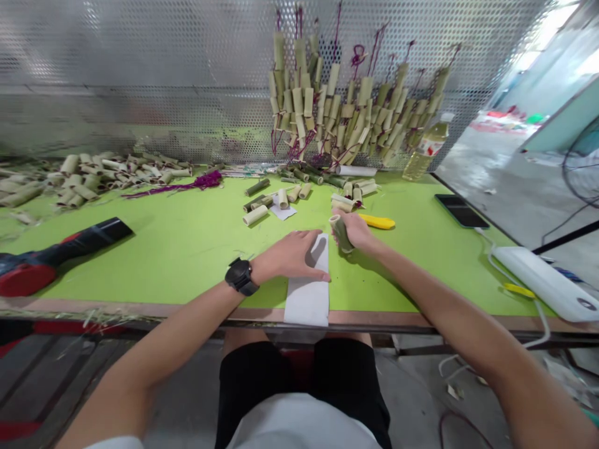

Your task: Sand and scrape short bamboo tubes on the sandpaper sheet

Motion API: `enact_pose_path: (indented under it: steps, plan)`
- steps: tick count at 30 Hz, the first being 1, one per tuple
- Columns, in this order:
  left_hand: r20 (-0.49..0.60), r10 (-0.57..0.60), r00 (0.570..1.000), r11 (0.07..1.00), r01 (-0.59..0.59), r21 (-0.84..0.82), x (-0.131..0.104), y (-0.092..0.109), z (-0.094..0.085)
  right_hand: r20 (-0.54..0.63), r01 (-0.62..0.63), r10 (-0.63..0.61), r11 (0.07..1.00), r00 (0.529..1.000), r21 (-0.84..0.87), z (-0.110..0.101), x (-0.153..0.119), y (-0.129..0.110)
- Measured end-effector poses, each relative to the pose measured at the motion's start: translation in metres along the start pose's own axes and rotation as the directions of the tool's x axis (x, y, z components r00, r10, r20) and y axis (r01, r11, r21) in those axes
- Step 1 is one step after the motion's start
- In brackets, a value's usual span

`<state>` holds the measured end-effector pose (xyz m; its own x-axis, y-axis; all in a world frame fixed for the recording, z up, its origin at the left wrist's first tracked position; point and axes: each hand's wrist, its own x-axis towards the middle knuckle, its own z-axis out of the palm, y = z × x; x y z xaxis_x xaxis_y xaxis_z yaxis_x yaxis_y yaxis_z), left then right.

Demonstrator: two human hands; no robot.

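Left hand: I spread my thumb and fingers wide over the white paper strip, gripping nothing visible.
Right hand: I wrap my fingers around one bamboo tube, just right of frame centre.
Paper position: lower centre, reaching the near edge of the green tabletop.
Yellow handle: just beside my right hand.

Glare whitens the upper right; soft shadow falls on the paper.
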<state>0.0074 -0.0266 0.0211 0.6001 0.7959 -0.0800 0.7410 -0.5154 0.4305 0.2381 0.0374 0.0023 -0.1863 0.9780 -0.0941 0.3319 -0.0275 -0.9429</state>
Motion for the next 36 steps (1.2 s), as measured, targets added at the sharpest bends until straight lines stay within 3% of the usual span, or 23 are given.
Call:
enact_pose_path:
  steps: [6, 13, 25, 31, 36]
  plan:
    - [0.011, -0.002, 1.000, 1.000, 0.002, 0.015, 0.002, 0.003, -0.004, 0.034, -0.056, 0.054, 0.998, 0.998, 0.037, 0.009, -0.008, -0.004]
    - [-0.052, -0.018, 0.998, 1.000, 0.018, -0.003, 0.003, 0.010, -0.004, 0.083, -0.089, 0.085, 0.995, 0.993, 0.040, 0.015, -0.015, -0.008]
    - [-0.123, -0.031, 0.992, 0.997, 0.023, -0.071, 0.003, 0.013, 0.000, 0.033, 0.027, -0.020, 0.977, 0.999, -0.213, 0.015, -0.018, -0.012]
    - [-0.171, -0.037, 0.984, 0.998, 0.029, -0.051, 0.005, 0.011, 0.001, -0.007, -0.054, 0.054, 0.989, 0.999, -0.140, 0.015, -0.015, -0.008]
    - [-0.247, -0.021, 0.969, 0.998, 0.005, -0.065, 0.009, 0.006, 0.003, 0.050, -0.073, 0.075, 0.996, 0.996, -0.047, 0.015, -0.014, -0.004]
